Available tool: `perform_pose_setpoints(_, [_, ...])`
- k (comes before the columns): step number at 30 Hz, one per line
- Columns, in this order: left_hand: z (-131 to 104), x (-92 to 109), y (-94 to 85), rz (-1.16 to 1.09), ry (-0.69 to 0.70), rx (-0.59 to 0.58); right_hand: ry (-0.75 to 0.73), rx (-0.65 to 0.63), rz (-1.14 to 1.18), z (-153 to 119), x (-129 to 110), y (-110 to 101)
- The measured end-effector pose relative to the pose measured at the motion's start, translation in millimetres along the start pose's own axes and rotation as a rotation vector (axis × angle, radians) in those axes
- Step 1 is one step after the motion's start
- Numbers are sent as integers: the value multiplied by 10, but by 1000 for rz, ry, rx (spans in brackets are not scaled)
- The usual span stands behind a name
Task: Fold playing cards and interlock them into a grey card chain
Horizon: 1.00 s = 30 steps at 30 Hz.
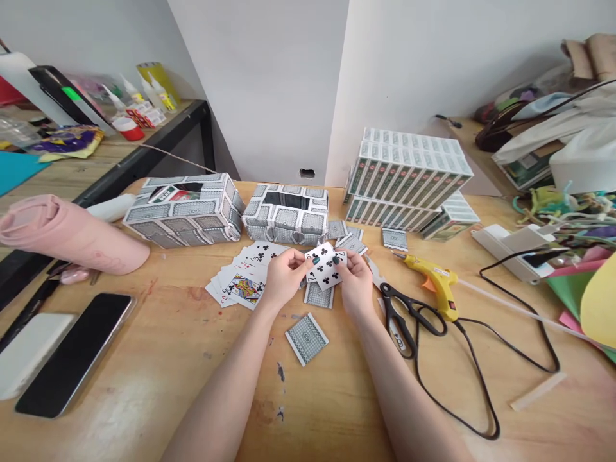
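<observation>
Two overlapping club cards [327, 266] are held face up over the table's middle. My left hand [287, 273] pinches them at their left side, and my right hand [355, 277] pinches the right side. Fanned face-up cards [246, 285] lie to the left of my left hand. Beneath the held cards is a folded card piece [319, 296], back side up, and a squarish one [307, 339] lies nearer the front. More card pieces [352, 242] sit just behind my right hand. Two boxes covered in cards, a larger one [185, 212] and a smaller one [286, 215], stand behind.
Black-handled scissors [407, 314] and a yellow glue gun [436, 282] with its cord lie at right. Card packs [409, 173] are stacked behind. At left are a phone [74, 353], a white case [31, 350] and a pink roll [72, 234]. A power strip [514, 250] is far right.
</observation>
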<state>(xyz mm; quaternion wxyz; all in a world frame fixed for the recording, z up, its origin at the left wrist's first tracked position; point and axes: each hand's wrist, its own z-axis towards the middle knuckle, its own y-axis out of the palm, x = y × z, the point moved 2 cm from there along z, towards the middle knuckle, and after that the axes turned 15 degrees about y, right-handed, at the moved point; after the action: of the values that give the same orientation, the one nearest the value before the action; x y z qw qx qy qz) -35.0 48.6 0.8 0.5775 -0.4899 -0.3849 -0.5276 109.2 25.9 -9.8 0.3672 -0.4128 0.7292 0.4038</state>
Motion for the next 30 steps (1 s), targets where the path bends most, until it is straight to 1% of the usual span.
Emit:
perform_pose_setpoints(5, [6,-26,-11,128,21,82,-7,-80,-57,-22,-32,5])
perform_pose_setpoints(10, [-8,-13,-18,207,41,117,36,-119,-80,-40,-45,30])
perform_pose_setpoints(14, [-14,-9,-15,202,41,165,80,-175,-87,-34,-45,50])
perform_pose_setpoints(17, [-7,-14,-14,168,30,194,82,-211,-121,-22,-38,55])
perform_pose_setpoints(20, [2,-19,-27,100,9,168,57,-188,-115,-11,-30,48])
perform_pose_setpoints(23, [4,-22,-43,-3,-18,58,35,-169,-94,-11,-30,47])
perform_pose_setpoints(25, [4,-25,-55,-32,-24,3,32,-163,-96,-14,-31,47])
perform_pose_setpoints(30, [15,-59,-58,37,-27,17,13,-175,-146,-7,-25,36])
